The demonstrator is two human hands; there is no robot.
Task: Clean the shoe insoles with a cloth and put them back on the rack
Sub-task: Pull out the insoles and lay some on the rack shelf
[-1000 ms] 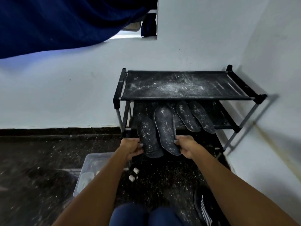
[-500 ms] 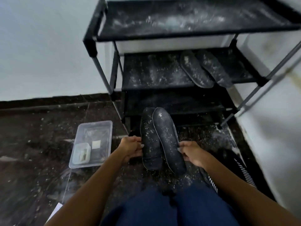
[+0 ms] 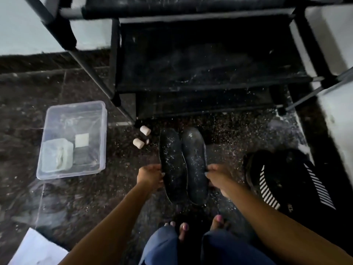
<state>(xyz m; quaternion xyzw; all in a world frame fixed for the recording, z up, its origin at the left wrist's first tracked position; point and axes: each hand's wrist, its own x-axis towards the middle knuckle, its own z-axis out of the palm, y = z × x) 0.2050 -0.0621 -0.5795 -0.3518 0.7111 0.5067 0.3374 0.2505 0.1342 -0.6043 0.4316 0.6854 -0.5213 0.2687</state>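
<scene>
Early yet: two dusty insoles (image 3: 183, 165) off the rack (image 3: 191, 60), low over the floor, left hand (image 3: 150, 175) and right hand (image 3: 216, 175) each gripping an outer edge; wiping, reshelving undone.

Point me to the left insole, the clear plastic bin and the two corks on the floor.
left insole (image 3: 172, 167), head view, speckled middle of its top face.
clear plastic bin (image 3: 103, 138), head view, right wall.
corks (image 3: 138, 143), head view, side of the nearer one.
</scene>
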